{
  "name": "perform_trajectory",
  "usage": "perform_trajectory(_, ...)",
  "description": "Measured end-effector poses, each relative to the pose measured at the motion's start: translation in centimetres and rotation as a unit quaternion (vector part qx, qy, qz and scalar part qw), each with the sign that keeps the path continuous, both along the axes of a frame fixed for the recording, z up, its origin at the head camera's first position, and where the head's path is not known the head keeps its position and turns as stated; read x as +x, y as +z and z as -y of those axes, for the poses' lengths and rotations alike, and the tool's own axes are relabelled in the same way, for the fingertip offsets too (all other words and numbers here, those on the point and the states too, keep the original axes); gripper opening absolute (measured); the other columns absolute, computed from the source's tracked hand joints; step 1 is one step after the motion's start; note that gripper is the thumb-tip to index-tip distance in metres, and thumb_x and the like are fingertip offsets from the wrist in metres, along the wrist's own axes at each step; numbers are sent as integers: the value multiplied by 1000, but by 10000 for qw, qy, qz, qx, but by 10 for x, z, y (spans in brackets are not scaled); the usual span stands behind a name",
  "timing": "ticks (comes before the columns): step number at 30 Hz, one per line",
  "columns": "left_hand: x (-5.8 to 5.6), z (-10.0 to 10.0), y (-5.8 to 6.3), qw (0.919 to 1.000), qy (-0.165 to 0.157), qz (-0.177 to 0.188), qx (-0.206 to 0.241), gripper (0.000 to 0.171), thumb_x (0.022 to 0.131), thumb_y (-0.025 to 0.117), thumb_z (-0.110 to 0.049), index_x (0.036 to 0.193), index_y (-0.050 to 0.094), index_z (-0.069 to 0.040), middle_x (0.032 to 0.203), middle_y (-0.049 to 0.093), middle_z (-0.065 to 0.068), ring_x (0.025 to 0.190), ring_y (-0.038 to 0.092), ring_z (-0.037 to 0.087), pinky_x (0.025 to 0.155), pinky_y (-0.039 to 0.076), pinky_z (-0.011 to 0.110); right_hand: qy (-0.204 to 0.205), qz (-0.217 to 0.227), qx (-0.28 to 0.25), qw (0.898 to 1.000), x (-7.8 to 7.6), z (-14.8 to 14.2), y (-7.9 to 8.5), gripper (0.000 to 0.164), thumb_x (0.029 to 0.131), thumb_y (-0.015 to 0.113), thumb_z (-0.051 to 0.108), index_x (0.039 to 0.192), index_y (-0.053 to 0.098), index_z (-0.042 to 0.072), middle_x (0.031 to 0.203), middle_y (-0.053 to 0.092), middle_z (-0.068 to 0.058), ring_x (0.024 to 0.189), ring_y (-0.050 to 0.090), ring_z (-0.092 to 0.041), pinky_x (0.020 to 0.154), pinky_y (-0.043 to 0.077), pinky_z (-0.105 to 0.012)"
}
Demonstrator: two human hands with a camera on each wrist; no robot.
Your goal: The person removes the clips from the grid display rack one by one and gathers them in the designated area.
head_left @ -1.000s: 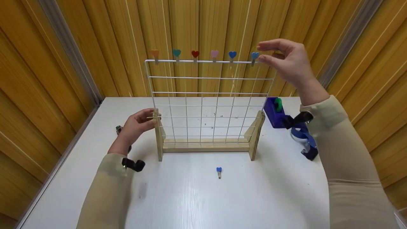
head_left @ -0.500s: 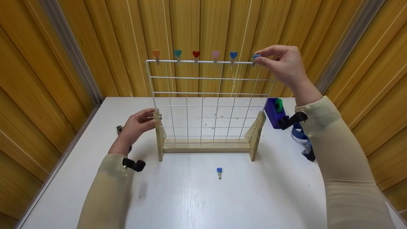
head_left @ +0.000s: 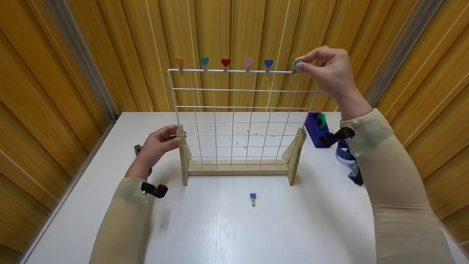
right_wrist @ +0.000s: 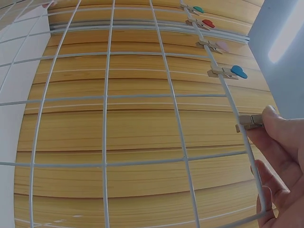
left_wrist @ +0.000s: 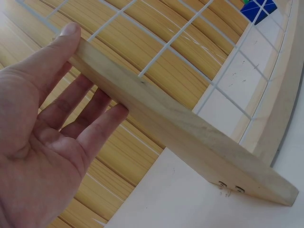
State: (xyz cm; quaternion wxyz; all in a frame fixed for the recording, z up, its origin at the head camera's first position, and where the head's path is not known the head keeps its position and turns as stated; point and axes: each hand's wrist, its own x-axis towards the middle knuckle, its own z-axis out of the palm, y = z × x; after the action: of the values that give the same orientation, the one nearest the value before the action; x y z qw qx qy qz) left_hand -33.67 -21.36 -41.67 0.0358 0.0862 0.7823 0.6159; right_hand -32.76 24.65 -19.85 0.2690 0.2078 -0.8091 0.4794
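Note:
A white wire grid [head_left: 242, 90] stands upright in a wooden stand [head_left: 238, 169]. My left hand [head_left: 157, 145] grips the stand's left upright [left_wrist: 180, 123] between thumb and fingers, near its top. At the right end of the top wire, my right hand [head_left: 335, 71] pinches a small wooden clothespin [right_wrist: 251, 121]. Its light blue heart is mostly covered by the fingers in the head view. The clothespin's jaws are around the wire. Along the same wire sit clothespins with orange [head_left: 179, 61], teal [head_left: 204, 61], red [head_left: 225, 62], pink [head_left: 248, 62] and blue [head_left: 269, 63] hearts.
Another clothespin with a blue heart [head_left: 253, 198] lies on the white table [head_left: 205, 223] before the stand. At the right are a purple tape dispenser [head_left: 314, 128] with green tape and a blue strap-like item [head_left: 344, 152], partly behind the sleeve. Wood-patterned panels [head_left: 242, 29] enclose the table.
My right hand's parted thumb and fingers have come together on the light blue heart clothespin. The clothespin has since shifted slightly right and tilted. My left hand stays on the upright.

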Motion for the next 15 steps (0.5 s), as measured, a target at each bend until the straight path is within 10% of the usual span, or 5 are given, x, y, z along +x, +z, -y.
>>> perform_trajectory(7,-1,0,-1,10000,18,86,29,56,95,75,-36,146,56,-23,144,61,6,125,62,16,102,56,25,281,9,-227,9993,6,-5,3,7,93,76,10,97,80,12,94,77,12,82,67,-7,70,54,-14)
perform_trajectory(15,-1,0,-1,10000,-15,29,87,58,94,76,-36,147,56,-23,143,61,7,123,63,15,100,56,24,724,-244,-485,9959,20,-1,0,13,94,73,5,104,78,-1,91,78,7,82,72,-10,80,59,-18)
